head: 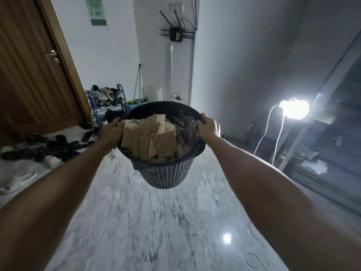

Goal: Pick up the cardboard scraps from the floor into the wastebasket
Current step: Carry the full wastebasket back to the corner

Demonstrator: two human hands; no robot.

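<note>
A dark mesh wastebasket (166, 175) lined with a black bag hangs in the air in front of me, tilted a little toward me. It is filled with several brown cardboard scraps (154, 137). My left hand (110, 133) grips the left side of its rim, thumb over the edge. On the opposite side of the rim, my right hand (208, 127) is closed in the same way. Both arms are stretched out. No cardboard shows on the marble floor (156, 222) below.
A wooden door (33, 75) stands at the left, with several shoes (50, 147) scattered before it. A blue shoe rack (106, 100) and a mop bucket (136, 103) sit by the far wall. A bright lamp (295, 109) with white cables glares at the right.
</note>
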